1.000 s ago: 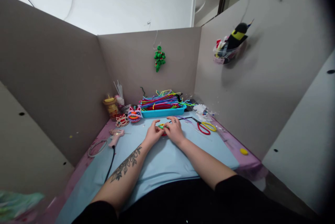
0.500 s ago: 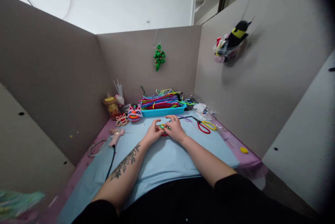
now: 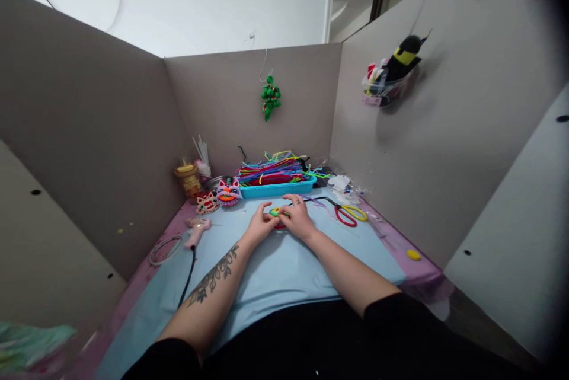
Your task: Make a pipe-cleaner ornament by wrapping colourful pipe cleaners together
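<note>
Near the middle of the blue-covered table, my left hand (image 3: 260, 224) and my right hand (image 3: 297, 219) meet at the fingertips. Pinched between them is a small pipe-cleaner piece (image 3: 275, 211) with green, yellow and red parts; my fingers cover much of it. The index fingers of both hands are raised and bent above it. A pair of scissors (image 3: 345, 214) with one red and one yellow handle lies to the right of my right hand. Behind my hands stands a blue tray (image 3: 275, 191) piled with pipe cleaners (image 3: 278, 170) in many colours.
A pink glue gun (image 3: 198, 230) with its cable lies at left. Behind it are two lion-head ornaments, one purple and orange (image 3: 229, 193), one cream and red (image 3: 207, 204), and a brown cup (image 3: 189, 180). A yellow disc (image 3: 414, 255) lies at right. Grey panels (image 3: 213, 107) enclose the table.
The pipe-cleaner piece has turned slightly between my fingers, and more of its yellow shows. My right hand has shifted a little; the left has barely moved.
</note>
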The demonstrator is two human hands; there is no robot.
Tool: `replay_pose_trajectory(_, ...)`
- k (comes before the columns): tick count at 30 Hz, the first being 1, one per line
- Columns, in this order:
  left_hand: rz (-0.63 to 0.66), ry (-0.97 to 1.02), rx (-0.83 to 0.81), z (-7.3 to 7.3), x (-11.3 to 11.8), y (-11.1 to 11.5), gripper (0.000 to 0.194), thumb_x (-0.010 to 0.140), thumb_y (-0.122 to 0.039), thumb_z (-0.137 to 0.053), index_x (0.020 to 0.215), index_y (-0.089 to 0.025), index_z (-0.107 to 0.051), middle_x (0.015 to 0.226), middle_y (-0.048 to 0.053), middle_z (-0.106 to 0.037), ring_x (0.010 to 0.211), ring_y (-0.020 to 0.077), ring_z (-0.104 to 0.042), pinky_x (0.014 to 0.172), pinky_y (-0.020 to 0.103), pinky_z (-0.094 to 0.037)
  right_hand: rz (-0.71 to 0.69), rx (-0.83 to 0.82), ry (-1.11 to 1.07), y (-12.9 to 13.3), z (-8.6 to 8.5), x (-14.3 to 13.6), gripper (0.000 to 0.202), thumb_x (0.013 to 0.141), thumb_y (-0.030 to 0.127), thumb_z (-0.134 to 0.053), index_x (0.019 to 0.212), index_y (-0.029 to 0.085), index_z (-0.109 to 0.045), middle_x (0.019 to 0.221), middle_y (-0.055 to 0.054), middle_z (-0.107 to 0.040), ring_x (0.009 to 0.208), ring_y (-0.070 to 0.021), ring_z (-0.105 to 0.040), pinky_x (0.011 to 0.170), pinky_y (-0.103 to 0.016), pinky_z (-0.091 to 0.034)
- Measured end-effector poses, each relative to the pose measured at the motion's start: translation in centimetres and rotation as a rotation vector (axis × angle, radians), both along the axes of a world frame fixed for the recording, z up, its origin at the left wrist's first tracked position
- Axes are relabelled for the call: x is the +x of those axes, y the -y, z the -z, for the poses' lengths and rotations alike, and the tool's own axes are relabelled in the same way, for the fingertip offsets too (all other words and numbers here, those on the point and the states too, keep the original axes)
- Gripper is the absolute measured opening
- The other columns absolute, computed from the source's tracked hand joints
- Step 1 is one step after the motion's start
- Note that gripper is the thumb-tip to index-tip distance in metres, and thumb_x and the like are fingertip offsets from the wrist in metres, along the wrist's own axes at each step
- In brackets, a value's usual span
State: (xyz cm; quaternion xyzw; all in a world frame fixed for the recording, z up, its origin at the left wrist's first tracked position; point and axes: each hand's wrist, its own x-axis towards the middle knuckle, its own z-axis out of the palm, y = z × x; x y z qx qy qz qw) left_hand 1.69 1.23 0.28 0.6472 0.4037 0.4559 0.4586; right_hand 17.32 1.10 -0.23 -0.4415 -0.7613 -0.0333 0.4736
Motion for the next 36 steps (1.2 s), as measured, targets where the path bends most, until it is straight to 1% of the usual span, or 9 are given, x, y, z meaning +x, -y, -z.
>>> replay_pose_trajectory(4,-0.099,0.048,0.012,-0.4,0.0,0.0,0.068,0.061,-0.031,-0.071,0.119,-0.011,-0.04,0.057,-0.005,-0.057,0.049,0.0091,-0.05,0.05,0.02,-0.037,-0.022,0.002,-0.005,0.2,0.0,-0.2,0.009,0.076,0.017,-0.059,0.075,0.023,-0.066,0.116,-0.007,-0.051,0.113,-0.025,-0.039,0.098,-0.044,-0.034)
replay_pose_trajectory(11,-0.136,0.115,0.068,-0.9,-0.3,0.0,0.059,0.065,-0.03,-0.069,0.116,-0.015,-0.047,0.057,-0.005,-0.056,0.046,0.0081,-0.048,0.046,0.019,-0.035,0.002,-0.024,-0.153,-0.4,0.2,-0.1,0.016,0.077,0.023,-0.059,0.093,0.022,-0.062,0.114,-0.01,-0.05,0.112,-0.0247,-0.043,0.098,-0.044,-0.034)
replay_pose_trajectory(14,-0.1,0.123,0.086,-0.8,-0.4,-0.2,0.057,0.066,-0.033,-0.069,0.117,-0.014,-0.051,0.059,-0.004,-0.056,0.048,0.0086,-0.048,0.047,0.019,-0.035,0.006,-0.052,-0.205,-0.8,0.5,0.1,0.011,0.077,0.026,-0.059,0.087,0.022,-0.064,0.114,-0.009,-0.05,0.112,-0.0254,-0.044,0.098,-0.045,-0.033)
replay_pose_trajectory(17,-0.08,0.106,0.107,-0.7,-0.5,-0.4,0.051,0.066,-0.036,-0.068,0.11,-0.011,-0.06,0.058,-0.003,-0.055,0.047,0.0074,-0.044,0.047,0.02,-0.034,-0.013,-0.06,-0.209,-0.8,0.5,0.2,0.008,0.078,0.026,-0.059,0.081,0.022,-0.065,0.114,-0.009,-0.049,0.113,-0.0257,-0.043,0.099,-0.046,-0.032)
replay_pose_trajectory(22,-0.131,0.031,0.147,-0.8,-0.6,-0.2,0.041,0.067,-0.036,-0.068,0.099,-0.011,-0.068,0.064,0.001,-0.062,0.048,0.008,-0.043,0.049,0.022,-0.035,-0.004,-0.059,-0.216,-0.6,0.2,0.2,0.008,0.078,0.023,-0.058,0.076,0.021,-0.065,0.112,-0.009,-0.049,0.113,-0.0252,-0.043,0.099,-0.045,-0.032)
replay_pose_trajectory(26,-0.161,-0.034,0.181,-1.2,-0.5,0.3,0.035,0.064,-0.033,-0.07,0.091,-0.011,-0.071,0.061,0.001,-0.06,0.049,0.0081,-0.042,0.05,0.022,-0.035,-0.001,-0.081,-0.243,-0.6,0.2,0.2,0.007,0.078,0.022,-0.058,0.075,0.02,-0.064,0.113,-0.01,-0.049,0.113,-0.0255,-0.042,0.099,-0.044,-0.032)
replay_pose_trajectory(29,-0.179,-0.041,0.183,-1.4,-0.5,0.4,0.034,0.061,-0.033,-0.072,0.087,-0.012,-0.072,0.055,-0.001,-0.056,0.048,0.0081,-0.04,0.049,0.022,-0.034,-0.005,-0.13,-0.289,-0.7,0.3,0.1,0.008,0.077,0.024,-0.058,0.074,0.021,-0.064,0.114,-0.009,-0.049,0.113,-0.026,-0.042,0.099,-0.045,-0.032)
replay_pose_trajectory(33,-0.194,-0.018,0.183,-1.4,-0.4,0.5,0.034,0.063,-0.038,-0.071,0.085,-0.012,-0.072,0.054,-0.001,-0.055,0.047,0.0078,-0.039,0.047,0.021,-0.032,-0.01,-0.204,-0.356,-0.9,0.7,-0.3,0.01,0.077,0.028,-0.058,0.074,0.021,-0.065,0.117,-0.01,-0.049,0.116,-0.0265,-0.041,0.101,-0.045,-0.03)
replay_pose_trajectory(36,-0.223,-0.014,0.2,-1.3,-0.5,0.5,0.034,0.063,-0.039,-0.071,0.085,-0.012,-0.072,0.053,-0.002,-0.054,0.047,0.0076,-0.039,0.046,0.021,-0.032,-0.067,-0.31,-0.465,-1.2,1.3,-0.6,0.015,0.074,0.034,-0.062,0.078,0.021,-0.068,0.125,-0.011,-0.047,0.121,-0.0269,-0.041,0.103,-0.044,-0.029)
